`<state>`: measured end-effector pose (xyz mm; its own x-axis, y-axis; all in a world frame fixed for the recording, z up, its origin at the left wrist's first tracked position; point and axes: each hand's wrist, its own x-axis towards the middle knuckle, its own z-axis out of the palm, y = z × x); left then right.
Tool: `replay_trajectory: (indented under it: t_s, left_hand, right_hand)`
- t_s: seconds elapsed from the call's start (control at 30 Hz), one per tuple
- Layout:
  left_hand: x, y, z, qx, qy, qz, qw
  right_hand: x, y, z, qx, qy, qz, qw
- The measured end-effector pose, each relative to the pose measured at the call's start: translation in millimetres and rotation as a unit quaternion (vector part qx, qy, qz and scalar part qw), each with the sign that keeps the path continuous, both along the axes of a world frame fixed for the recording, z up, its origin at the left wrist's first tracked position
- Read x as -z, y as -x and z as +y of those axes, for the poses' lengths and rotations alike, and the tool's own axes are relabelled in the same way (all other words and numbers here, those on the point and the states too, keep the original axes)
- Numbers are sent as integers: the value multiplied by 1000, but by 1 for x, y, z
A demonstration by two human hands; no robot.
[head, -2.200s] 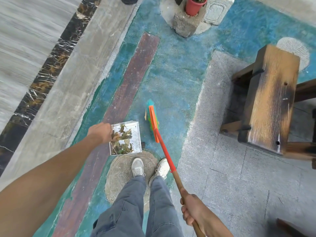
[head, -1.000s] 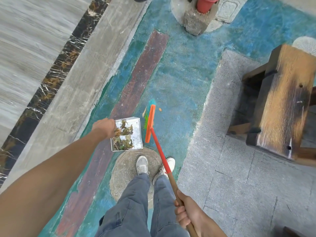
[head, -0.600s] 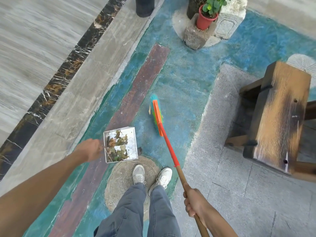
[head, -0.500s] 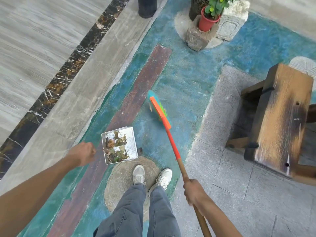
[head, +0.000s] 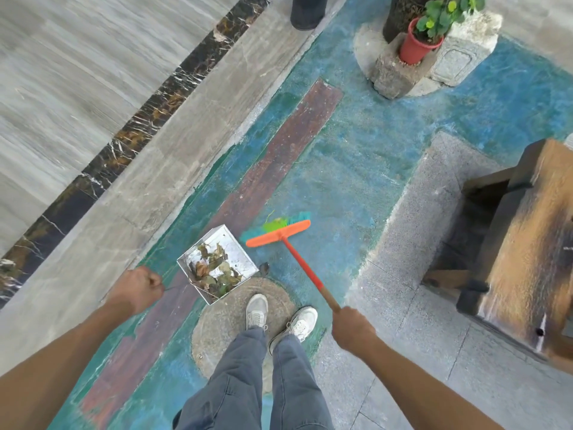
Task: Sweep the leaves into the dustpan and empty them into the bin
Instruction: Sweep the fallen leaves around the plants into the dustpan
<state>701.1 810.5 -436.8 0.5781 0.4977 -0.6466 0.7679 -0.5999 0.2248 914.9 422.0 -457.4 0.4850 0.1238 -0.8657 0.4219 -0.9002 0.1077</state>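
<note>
The metal dustpan sits low over the painted floor, just ahead of the person's shoes, with dry leaves heaped inside it. A thin wire handle runs from its near-left corner to the left hand, whose fingers are curled into a fist around the wire's end; the pan itself lies apart from those fingers, to their right. The left arm reaches forward and nearly straight. The right hand wraps its fingers around the wooden end of the broom, arm extended, knuckles up. The broom's orange head lies crosswise just beyond the dustpan's far-right edge, its green and teal bristles blurred. Further out stand a wooden bench at right and a red potted plant on stone blocks.
</note>
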Motion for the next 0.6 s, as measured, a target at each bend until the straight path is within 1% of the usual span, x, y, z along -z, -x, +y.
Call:
replay_trajectory:
  t_s: [0.07, 0.13, 0.3, 0.5, 0.6]
  left_hand:
    - [0, 11, -2, -4, 2, 14, 1000]
    - [-1, 19, -6, 8, 9, 21, 1000]
    - [-3, 27, -11, 25, 6, 15, 1000]
    - [-8, 25, -25, -25, 3, 2, 1000]
    - [-12, 18, -34, -32, -2, 4, 999]
  right_hand:
    - [-3, 8, -23, -8, 13, -14, 1000]
    - [-3, 3, -43, -44, 17, -33, 998]
    - [-8, -46, -83, -132, 24, -68, 989]
    - [-24, -108, -93, -190, 27, -107, 976]
    - [-36, -131, -99, -195, 46, -124, 972]
